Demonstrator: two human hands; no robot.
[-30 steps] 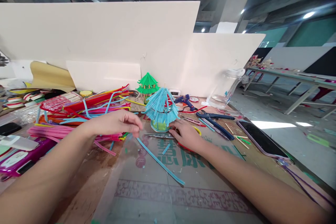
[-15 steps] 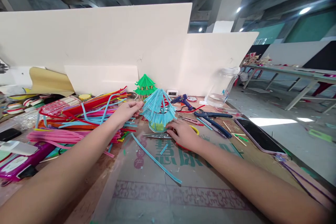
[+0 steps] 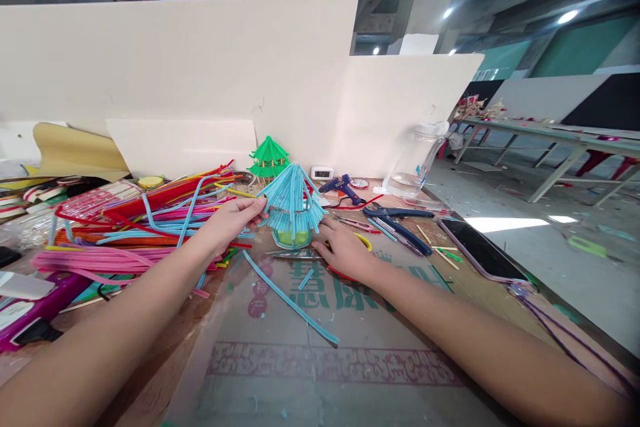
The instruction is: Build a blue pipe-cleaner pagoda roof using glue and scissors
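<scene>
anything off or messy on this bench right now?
Mostly clutter. The pipe cleaner pile sprawls loose at the left, cut blue bits and one long blue strand litter the mat, and the phone lies close to the table edge. The blue pagoda model stands upright.

Fuzzy blue pipe-cleaner roof (image 3: 291, 203) on a glossy green base, shiny metal scissors (image 3: 295, 254), matt printed sheet (image 3: 340, 347).

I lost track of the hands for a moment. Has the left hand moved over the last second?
Yes. The left hand has moved away from the person, from near the scissors up to the blue pipe-cleaner pagoda, touching its left edge.
</scene>
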